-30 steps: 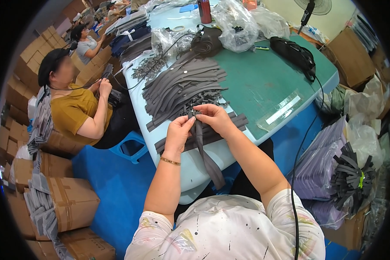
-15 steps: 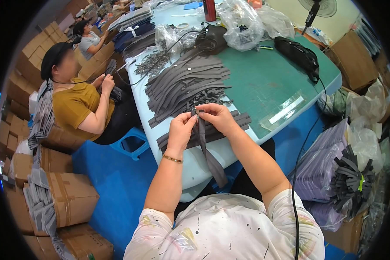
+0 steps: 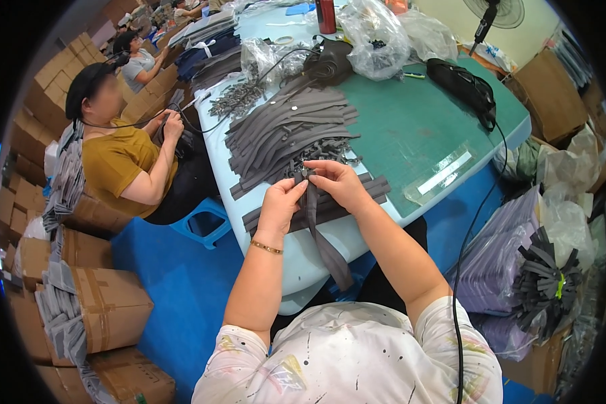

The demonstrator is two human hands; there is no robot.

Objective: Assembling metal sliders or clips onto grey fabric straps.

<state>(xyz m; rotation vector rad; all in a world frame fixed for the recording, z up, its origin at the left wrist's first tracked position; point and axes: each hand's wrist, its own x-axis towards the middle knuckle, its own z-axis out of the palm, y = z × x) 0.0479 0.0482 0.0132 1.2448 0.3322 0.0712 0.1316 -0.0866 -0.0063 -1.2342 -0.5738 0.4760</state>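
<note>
My left hand (image 3: 282, 205) and my right hand (image 3: 341, 183) meet over the near part of the table, both pinching the upper end of a dark grey fabric strip (image 3: 324, 246). Below my fingers the strip hangs in a loose curve past the table's front edge. A small dark piece shows between my fingertips, too small to make out. Just beyond lies a heap of small dark pieces (image 3: 326, 149). Farther off, many similar grey strips (image 3: 283, 124) are spread in overlapping rows, and a few more (image 3: 262, 214) lie crosswise under my hands.
A green mat (image 3: 404, 128) covers the table's right side, with a black pouch (image 3: 459, 87) and clear plastic bags (image 3: 374, 44) toward the back. At left a co-worker (image 3: 124, 155) sits handling dark strips. Cardboard boxes (image 3: 111, 306) stand at left, wrapped bundles (image 3: 498, 262) at right.
My fingertips have shifted slightly at the strip's upper end, with both hands still close together. The co-worker's hands have risen a little.
</note>
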